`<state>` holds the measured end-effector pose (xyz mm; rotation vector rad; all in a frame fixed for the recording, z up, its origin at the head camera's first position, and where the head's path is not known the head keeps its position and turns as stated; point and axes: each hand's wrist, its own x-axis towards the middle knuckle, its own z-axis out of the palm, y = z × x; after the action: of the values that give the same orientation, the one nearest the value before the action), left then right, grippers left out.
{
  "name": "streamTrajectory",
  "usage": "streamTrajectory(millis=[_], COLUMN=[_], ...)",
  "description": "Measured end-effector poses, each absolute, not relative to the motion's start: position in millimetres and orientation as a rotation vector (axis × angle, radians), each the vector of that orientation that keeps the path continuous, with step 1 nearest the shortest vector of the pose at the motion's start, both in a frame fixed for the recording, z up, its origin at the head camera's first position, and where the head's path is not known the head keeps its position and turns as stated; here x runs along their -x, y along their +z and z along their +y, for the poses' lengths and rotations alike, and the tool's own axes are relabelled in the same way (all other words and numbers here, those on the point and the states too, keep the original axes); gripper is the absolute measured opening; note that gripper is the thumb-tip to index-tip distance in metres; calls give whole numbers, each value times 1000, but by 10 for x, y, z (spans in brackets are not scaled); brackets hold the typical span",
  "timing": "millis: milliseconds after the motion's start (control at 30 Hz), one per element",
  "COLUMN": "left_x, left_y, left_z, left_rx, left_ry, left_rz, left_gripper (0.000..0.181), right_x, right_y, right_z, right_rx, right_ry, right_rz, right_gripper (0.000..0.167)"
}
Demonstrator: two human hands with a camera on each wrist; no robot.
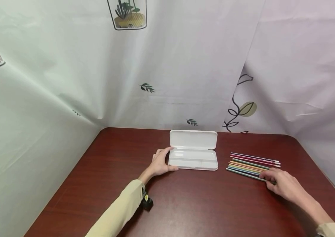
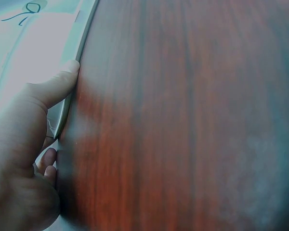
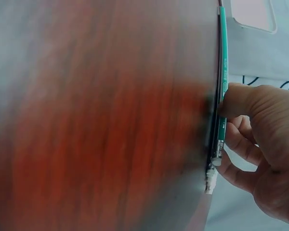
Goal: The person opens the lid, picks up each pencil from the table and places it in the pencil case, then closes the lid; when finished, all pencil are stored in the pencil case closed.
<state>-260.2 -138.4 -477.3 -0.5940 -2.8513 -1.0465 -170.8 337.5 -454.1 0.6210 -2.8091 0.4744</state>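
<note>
A white pencil case (image 1: 192, 154) lies on the table with its lid (image 1: 193, 139) raised at the back. Its inside, with a small divider at the right, holds nothing visible. My left hand (image 1: 159, 163) grips the case's left end, thumb at the front edge and index finger at the back corner. To the right of the case, several coloured pencils (image 1: 254, 160) lie side by side. My right hand (image 1: 286, 186) pinches a green pencil (image 3: 224, 53) near its eraser end, at the front of the row; other pencils lie close against it.
The dark red-brown table (image 1: 203, 204) has rounded far corners. A pale printed cloth (image 1: 185, 65) hangs behind it and along both sides. A black device (image 1: 147, 202) is strapped to the left wrist.
</note>
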Motion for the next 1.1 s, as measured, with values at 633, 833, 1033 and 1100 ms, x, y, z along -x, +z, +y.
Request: streamTrajectory(millis=[633,833,1033,1100], left_x=[2614,2607,2611,2613], left_y=[-4786,-4789,-4793,-4795], left_z=[-1400,-1399,-1394,-1393], left_rx=[594,592,595,597], left_ry=[-1044,-1046,-1043,-1043], left_rz=[-2842,-2837,-2842,-2841], left_gripper=[91,91,90,90], right_x=[1873,1975,2086,2124], right_y=[-4470,-4436,-4414,-4405], right_z=[3253,3062,2880,2828], right_rx=[-846,-906,-942,-959], right_ry=[616,671,718,735], right_rz=[-2516,-2461,-2432,-2425], right_gripper=[40,40,40,40])
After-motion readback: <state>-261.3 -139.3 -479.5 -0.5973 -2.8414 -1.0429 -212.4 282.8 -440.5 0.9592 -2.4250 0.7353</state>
